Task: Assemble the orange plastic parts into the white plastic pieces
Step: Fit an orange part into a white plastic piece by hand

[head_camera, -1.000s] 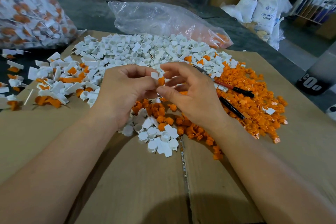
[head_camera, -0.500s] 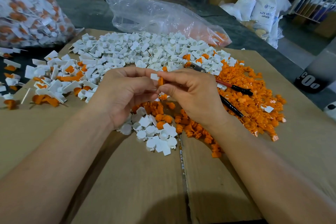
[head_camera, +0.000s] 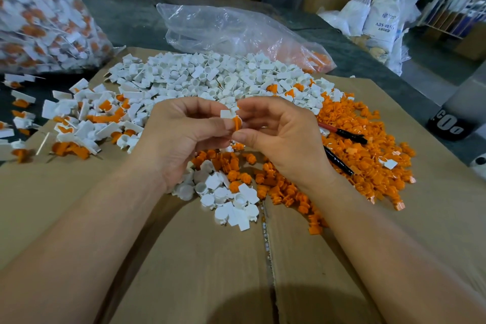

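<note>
Both forearms reach in over the near edge of the cardboard (head_camera: pixel 184 258) and meet above its middle. The left hand (head_camera: pixel 184 137) is turned palm inward with its fingers curled, and its thumb and forefinger pinch a small white piece (head_camera: pixel 225 114). The right hand (head_camera: pixel 284 134) faces it with its fingers curled, thumb below and forefinger above, pinching an orange part (head_camera: pixel 237 123). The fingertips of the two hands nearly touch.

The white piece shows as a small flat tab between the left fingertips. The orange part is a narrow ribbed piece standing upright, pressed against the white piece's right side. I cannot tell whether it is fully seated.

A heap of white pieces (head_camera: pixel 210 76) covers the far part of the cardboard, and a heap of orange parts (head_camera: pixel 368 144) spreads over its right side, with two black-handled tools (head_camera: pixel 342 134) lying among them. On the cardboard's left side lie joined white-and-orange pieces (head_camera: pixel 86 118). A small mixed cluster sits at the middle, under the hands. Beyond the cardboard's far edge lies a clear plastic bag (head_camera: pixel 231 29), and past its far left corner a full bag (head_camera: pixel 34 16) of white-and-orange pieces.
</note>
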